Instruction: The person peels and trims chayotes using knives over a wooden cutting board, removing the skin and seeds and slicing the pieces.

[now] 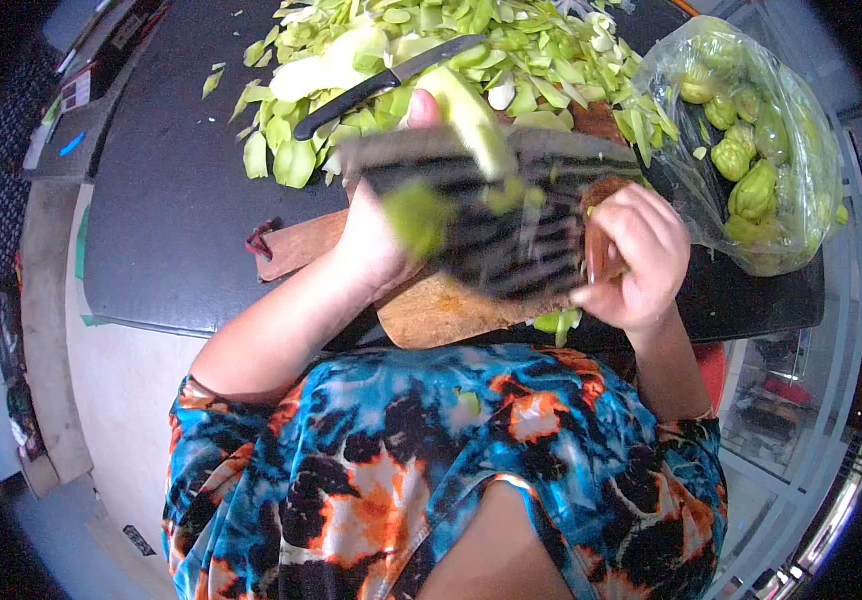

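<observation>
My right hand (641, 255) is closed round the wooden handle (597, 245) of a wide, dark-bladed cleaver (521, 235), its blade smeared by motion. Behind the blade's left end, my left hand (376, 235) is mostly covered; its thumb shows against a pale green piece of peeled chayote (471, 125), which it appears to grip. A blurred green bit (419, 220) shows by the left palm. Beneath both hands lies a wooden cutting board (441, 315) with a handle pointing left.
A heap of green chayote slices (551, 60) covers the table's far side. On it rest a black-handled knife (391, 85) and pale peeled pieces (336, 65). A clear plastic bag (801, 220) of whole chayotes (754, 190) stands at right on the black table (171, 200).
</observation>
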Tool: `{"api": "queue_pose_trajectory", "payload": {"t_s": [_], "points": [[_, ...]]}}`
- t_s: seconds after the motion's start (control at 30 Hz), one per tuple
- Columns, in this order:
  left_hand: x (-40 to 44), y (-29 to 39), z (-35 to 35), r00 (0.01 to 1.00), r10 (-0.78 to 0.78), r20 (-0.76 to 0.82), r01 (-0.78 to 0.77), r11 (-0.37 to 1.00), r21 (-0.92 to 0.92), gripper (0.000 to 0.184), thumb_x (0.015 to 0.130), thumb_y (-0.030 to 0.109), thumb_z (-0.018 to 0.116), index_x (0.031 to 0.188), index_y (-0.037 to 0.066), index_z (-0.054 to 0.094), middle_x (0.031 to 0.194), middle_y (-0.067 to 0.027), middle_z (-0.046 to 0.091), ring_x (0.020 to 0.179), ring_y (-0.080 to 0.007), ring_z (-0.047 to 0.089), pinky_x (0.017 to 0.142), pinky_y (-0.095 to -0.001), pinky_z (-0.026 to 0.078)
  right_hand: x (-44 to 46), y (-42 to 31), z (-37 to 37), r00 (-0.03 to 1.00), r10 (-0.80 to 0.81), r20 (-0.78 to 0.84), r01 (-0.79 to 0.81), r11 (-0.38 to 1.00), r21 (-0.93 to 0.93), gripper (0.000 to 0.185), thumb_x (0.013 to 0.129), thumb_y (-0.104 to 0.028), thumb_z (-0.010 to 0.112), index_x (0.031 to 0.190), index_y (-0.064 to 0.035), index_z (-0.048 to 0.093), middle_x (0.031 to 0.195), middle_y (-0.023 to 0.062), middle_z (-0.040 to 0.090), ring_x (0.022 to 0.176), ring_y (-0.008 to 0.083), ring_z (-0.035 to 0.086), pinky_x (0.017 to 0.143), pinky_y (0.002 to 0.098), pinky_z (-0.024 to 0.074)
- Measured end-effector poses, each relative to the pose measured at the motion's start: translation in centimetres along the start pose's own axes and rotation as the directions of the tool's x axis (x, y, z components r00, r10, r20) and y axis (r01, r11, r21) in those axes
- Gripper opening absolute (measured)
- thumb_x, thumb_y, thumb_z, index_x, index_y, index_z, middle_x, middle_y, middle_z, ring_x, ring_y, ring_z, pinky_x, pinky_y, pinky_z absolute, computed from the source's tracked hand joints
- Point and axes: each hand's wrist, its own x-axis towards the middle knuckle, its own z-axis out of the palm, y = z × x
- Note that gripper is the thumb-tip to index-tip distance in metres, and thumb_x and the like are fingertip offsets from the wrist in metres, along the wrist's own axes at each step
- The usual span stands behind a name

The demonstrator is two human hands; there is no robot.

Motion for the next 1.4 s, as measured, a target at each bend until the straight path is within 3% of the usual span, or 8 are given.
{"api": "queue_pose_trajectory", "payload": {"t_s": [0.17, 0.33, 0.67, 0.8, 0.9, 0.97, 1.13, 1.4], "points": [[-0.3, 0.9, 0.7, 0.998, 0.028, 0.064, -0.034, 0.995, 0.091, 0.054, 0.094, 0.055, 0.034, 0.104, 0.005, 0.054, 0.08, -0.0049, 0.06, 0.063, -0.0132, 0.058, 0.048, -0.0239, 0.043, -1.1, 3.0, 0.2, 0.849, 0.508, -0.146, -0.505, 0.861, 0.06, 0.017, 0.083, -0.019, 0.065, 0.082, -0.0039, 0.057, 0.064, 0.0085, 0.052, 0.06, 0.0256, 0.054, 0.056, 0.0335, 0.0432], [0.1, 1.3, 0.8, 0.99, -0.133, -0.055, 0.127, 0.986, -0.105, 0.059, 0.092, 0.059, 0.033, 0.103, 0.005, 0.055, 0.087, -0.0084, 0.061, 0.075, -0.018, 0.059, 0.065, -0.0316, 0.048, -0.4, -0.3, -0.8, 0.979, 0.201, -0.043, -0.196, 0.976, 0.1, 0.058, 0.077, -0.062, 0.059, 0.072, -0.004, 0.055, 0.058, 0.0042, 0.05, 0.051, 0.0211, 0.051, 0.048, 0.0318, 0.0393], [0.8, 1.0, 0.9, 0.991, -0.062, -0.12, 0.075, 0.992, 0.101, 0.079, 0.08, 0.077, 0.028, 0.083, 0.005, 0.058, 0.069, -0.0051, 0.057, 0.061, -0.0152, 0.055, 0.055, -0.0288, 0.045, 0.4, -2.0, -0.2, 0.999, 0.011, 0.038, -0.014, 0.996, 0.092, 0.056, 0.071, -0.062, 0.063, 0.07, -0.0065, 0.054, 0.054, 0.0017, 0.043, 0.048, 0.0221, 0.048, 0.045, 0.033, 0.0368], [0.8, 0.9, 0.0, 0.954, -0.175, 0.242, 0.267, 0.864, -0.428, 0.067, 0.085, 0.069, 0.036, 0.103, 0.007, 0.055, 0.089, -0.0084, 0.061, 0.08, -0.0207, 0.059, 0.072, -0.0355, 0.049, 0.2, -1.9, 0.2, 1.0, 0.001, 0.002, -0.001, 1.0, 0.007, 0.056, 0.071, -0.062, 0.063, 0.07, -0.007, 0.054, 0.057, 0.0024, 0.045, 0.05, 0.0226, 0.048, 0.046, 0.0333, 0.0376], [-0.7, 1.3, 2.1, 0.964, -0.12, -0.238, 0.087, 0.985, -0.146, 0.061, 0.091, 0.061, 0.034, 0.112, 0.007, 0.052, 0.096, -0.0096, 0.061, 0.085, -0.0216, 0.061, 0.075, -0.035, 0.051, 0.0, -0.7, 0.2, 0.993, 0.113, 0.024, -0.109, 0.986, -0.123, 0.05, 0.072, -0.058, 0.065, 0.069, -0.0094, 0.053, 0.06, 0.0054, 0.048, 0.053, 0.0252, 0.051, 0.05, 0.0362, 0.0396], [0.7, 1.0, -2.2, 0.883, -0.005, 0.468, 0.148, 0.951, -0.27, 0.057, 0.093, 0.057, 0.032, 0.111, 0.007, 0.051, 0.096, -0.0088, 0.061, 0.081, -0.0178, 0.061, 0.065, -0.0294, 0.049, -0.6, 2.2, 1.1, 0.894, 0.412, -0.176, -0.444, 0.867, -0.225, 0.037, 0.079, -0.039, 0.068, 0.07, -0.0068, 0.052, 0.063, 0.0101, 0.052, 0.058, 0.0297, 0.053, 0.053, 0.0389, 0.0411], [-0.1, 2.2, 2.0, 0.97, 0.066, -0.236, -0.032, 0.989, 0.146, 0.046, 0.094, 0.05, 0.039, 0.108, 0.008, 0.052, 0.091, -0.0059, 0.058, 0.077, -0.017, 0.057, 0.072, -0.0283, 0.047, -3.4, 7.7, -1.5, 0.589, 0.783, -0.201, -0.751, 0.622, 0.221, 0.031, 0.092, -0.033, 0.054, 0.089, -0.0018, 0.06, 0.076, 0.0039, 0.062, 0.067, 0.014, 0.051, 0.064, 0.0302, 0.0422], [1.6, 2.2, -0.8, 0.932, 0.283, -0.227, -0.199, 0.922, 0.333, 0.046, 0.092, 0.029, 0.055, 0.125, 0.001, 0.038, 0.109, -0.0102, 0.058, 0.097, -0.0165, 0.059, 0.079, -0.0294, 0.05, 1.2, 2.2, -0.9, 0.714, 0.678, -0.174, -0.63, 0.731, 0.262, 0.026, 0.085, -0.024, 0.066, 0.096, -0.0031, 0.057, 0.08, -0.0018, 0.054, 0.075, 0.0064, 0.051, 0.072, 0.0218, 0.0426]]}}
